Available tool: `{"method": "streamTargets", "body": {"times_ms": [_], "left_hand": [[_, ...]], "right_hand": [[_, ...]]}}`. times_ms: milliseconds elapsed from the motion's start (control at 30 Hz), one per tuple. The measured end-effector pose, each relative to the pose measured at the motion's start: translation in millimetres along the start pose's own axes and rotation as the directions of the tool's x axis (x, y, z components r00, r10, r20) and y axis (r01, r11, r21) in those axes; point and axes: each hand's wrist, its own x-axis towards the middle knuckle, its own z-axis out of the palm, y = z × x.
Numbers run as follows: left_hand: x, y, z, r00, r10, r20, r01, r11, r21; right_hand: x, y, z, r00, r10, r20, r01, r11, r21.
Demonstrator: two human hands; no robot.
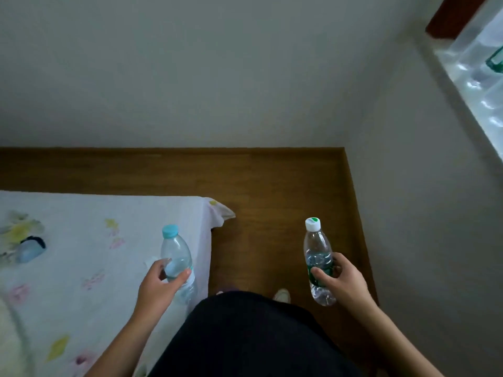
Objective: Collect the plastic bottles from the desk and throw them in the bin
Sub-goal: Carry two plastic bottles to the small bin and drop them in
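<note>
One head-worn wide-angle view looks steeply down over the person's torso (dark clothing at bottom centre), wooden floor (pixel 285 186) mid-frame, white wall (pixel 217 77) filling the upper half.

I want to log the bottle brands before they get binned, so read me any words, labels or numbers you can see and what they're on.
No text can be read.
Bottle with the blue cap, in the left hand: pale label, too blurred.
Bottle with the white cap, in the right hand: green label and green cap mark, too small and blurred.
</note>
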Motion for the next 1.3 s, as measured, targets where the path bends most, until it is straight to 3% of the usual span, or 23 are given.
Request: {"method": "streamTargets", "body": {"times_ms": [200, 400, 533, 733, 967, 1167, 1300], "left_hand": [[29.8, -1.0, -19.4, 0.963, -0.19, -0.19, 0.166, 0.977, -0.137], [101.4, 21.4, -11.5, 0.927, -0.289, -0.239, 0.231, 0.942, -0.243], [169.4, 75.5, 0.3, 0.952, -0.261, -0.163, 0.214, 0.942, -0.26], [296.8, 190.6, -8.7, 0.992, -0.094, -0.083, 0.073, 0.972, -0.225], [400.6, 270.6, -33.2, 0.998, -0.018, -0.054, 0.003, 0.963, -0.27], [466.3, 268.9, -63.2, 0.975, -0.15, -0.166, 0.095, 0.949, -0.3], [469.5, 253.0, -75.3, 0.87, -0.352, -0.345, 0.232, 0.91, -0.345]], "right_hand": [[111.6, -94.8, 1.8, 0.979, -0.151, 0.136, 0.159, 0.986, -0.047], [214.0, -156.8, 15.7, 0.967, -0.179, 0.181, 0.197, 0.977, -0.086], [270.1, -180.5, 6.6, 0.978, -0.157, 0.136, 0.179, 0.97, -0.167], [351.9, -235.5, -11.0, 0.991, -0.126, 0.035, 0.131, 0.962, -0.239], [450.8, -307.3, -5.5, 0.99, -0.113, 0.08, 0.132, 0.944, -0.301], [558.8, -414.8, 45.9, 0.934, -0.2, 0.298, 0.307, 0.875, -0.375], [622.0, -493.5, 101.8, 0.846, -0.235, 0.478, 0.416, 0.852, -0.318]]}}
